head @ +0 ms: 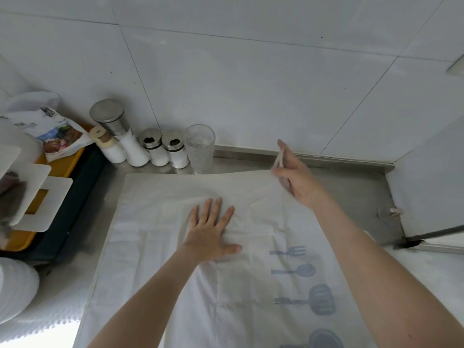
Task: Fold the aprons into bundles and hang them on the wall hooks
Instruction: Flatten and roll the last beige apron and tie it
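Observation:
A pale apron (155, 222) with blue printed utensils lies spread flat on the steel counter (356, 194). My left hand (211, 229) presses flat on its middle, fingers straight and spread. My right hand (292, 172) is raised over the apron's far right corner and pinches a thin beige apron strap (278, 159) between its fingers. No wall hooks are in view.
Salt shakers (164, 148), a tall steel-lidded jar (118, 129) and a clear glass (200, 146) stand along the tiled wall behind the apron. A yellow tray (17, 241) with a printed bag and white holders sits at the left. A white panel (431, 187) closes the right side.

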`<action>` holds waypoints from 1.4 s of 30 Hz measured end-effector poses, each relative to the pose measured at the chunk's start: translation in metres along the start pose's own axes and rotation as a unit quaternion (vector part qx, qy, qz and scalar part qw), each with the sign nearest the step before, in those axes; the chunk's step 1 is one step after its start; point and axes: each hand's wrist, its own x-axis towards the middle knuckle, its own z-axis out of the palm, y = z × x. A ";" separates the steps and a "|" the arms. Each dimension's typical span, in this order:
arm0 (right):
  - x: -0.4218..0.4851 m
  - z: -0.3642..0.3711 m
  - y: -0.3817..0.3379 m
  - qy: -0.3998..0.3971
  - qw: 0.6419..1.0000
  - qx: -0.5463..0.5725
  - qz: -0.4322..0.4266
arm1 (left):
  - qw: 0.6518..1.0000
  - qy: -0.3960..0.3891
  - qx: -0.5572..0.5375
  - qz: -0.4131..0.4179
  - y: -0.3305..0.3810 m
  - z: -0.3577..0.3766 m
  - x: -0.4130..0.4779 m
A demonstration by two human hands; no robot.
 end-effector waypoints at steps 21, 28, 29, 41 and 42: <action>-0.138 -0.125 0.074 0.272 0.830 -0.420 0.245 | 0.996 0.003 -0.078 0.039 0.112 -0.025 -0.018; -0.235 -0.159 0.101 0.307 0.832 -0.314 0.339 | 0.993 -0.057 -0.068 0.081 0.188 -0.006 -0.034; -0.245 -0.162 0.102 0.287 0.846 -0.296 0.338 | 0.992 -0.063 -0.069 0.081 0.197 -0.003 -0.038; -0.294 -0.164 0.107 0.011 0.959 -0.086 0.271 | 0.994 -0.095 -0.010 0.052 0.214 0.038 -0.055; -0.296 -0.164 0.108 0.009 0.961 -0.075 0.265 | 0.994 -0.094 -0.009 0.051 0.214 0.038 -0.054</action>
